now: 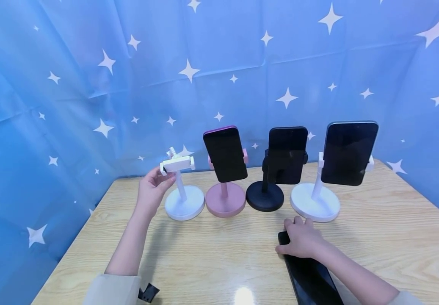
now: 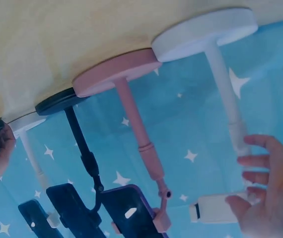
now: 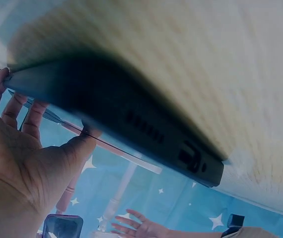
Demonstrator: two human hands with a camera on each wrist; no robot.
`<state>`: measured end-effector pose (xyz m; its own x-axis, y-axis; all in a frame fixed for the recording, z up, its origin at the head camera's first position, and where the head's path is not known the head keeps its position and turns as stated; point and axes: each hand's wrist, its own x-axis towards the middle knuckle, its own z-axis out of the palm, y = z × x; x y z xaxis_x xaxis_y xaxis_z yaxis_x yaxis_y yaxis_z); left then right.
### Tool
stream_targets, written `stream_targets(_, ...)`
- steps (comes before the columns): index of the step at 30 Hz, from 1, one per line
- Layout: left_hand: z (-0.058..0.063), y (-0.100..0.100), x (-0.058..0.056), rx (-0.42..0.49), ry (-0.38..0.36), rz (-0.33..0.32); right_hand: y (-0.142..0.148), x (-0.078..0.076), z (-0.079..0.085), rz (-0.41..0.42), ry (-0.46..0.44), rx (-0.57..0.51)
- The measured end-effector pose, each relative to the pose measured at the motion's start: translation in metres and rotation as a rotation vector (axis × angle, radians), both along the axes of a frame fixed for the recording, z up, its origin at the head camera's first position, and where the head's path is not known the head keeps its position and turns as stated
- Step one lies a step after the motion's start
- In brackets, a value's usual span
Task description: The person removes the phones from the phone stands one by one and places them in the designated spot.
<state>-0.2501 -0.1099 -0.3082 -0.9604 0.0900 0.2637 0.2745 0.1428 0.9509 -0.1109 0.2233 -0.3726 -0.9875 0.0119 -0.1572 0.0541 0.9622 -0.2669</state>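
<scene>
My left hand [image 1: 153,186] holds the clamp of a white phone stand [image 1: 186,203] at the left end of a row. No phone sits in that clamp. In the left wrist view, the thumb lies over the clamp [image 2: 216,208] while the fingers reach the stem's upper part. Lower right, my right hand [image 1: 302,238] grips a black phone [image 1: 310,279] by its far end, thumb on the left edge and fingers over the top edge. The right wrist view shows this phone's port end [image 3: 191,158] close to the camera, low over the tabletop.
Right of the white stand stand a pink stand with a phone [image 1: 225,154], a black stand with a phone [image 1: 288,154] and another white stand with a phone [image 1: 350,152]. A star-patterned blue curtain [image 1: 219,63] hangs behind the wooden table [image 1: 211,254].
</scene>
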Motion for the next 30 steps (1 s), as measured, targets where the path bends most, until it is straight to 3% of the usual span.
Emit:
stream_targets(6,-0.015,0.005,0.013,-0.061,-0.066,-0.031,-0.002,0.000,0.001,-0.004,0.014,0.008)
stream_targets(11,-0.027,0.024,0.032,-0.072,-0.097,-0.126,-0.007,0.004,0.004,0.014,0.081,-0.012)
stream_targets(14,-0.030,0.037,0.045,-0.042,-0.123,-0.195,-0.014,0.007,0.008,0.070,0.165,-0.048)
stream_targets(19,-0.030,0.056,0.061,-0.002,-0.134,-0.278,-0.027,0.011,0.018,0.145,0.274,-0.191)
stream_targets(22,-0.027,0.065,0.068,0.014,-0.128,-0.303,-0.034,0.012,0.024,0.138,0.290,-0.271)
stream_targets(30,-0.017,0.080,0.076,0.065,-0.127,-0.290,-0.047,0.008,0.039,0.139,0.284,-0.379)
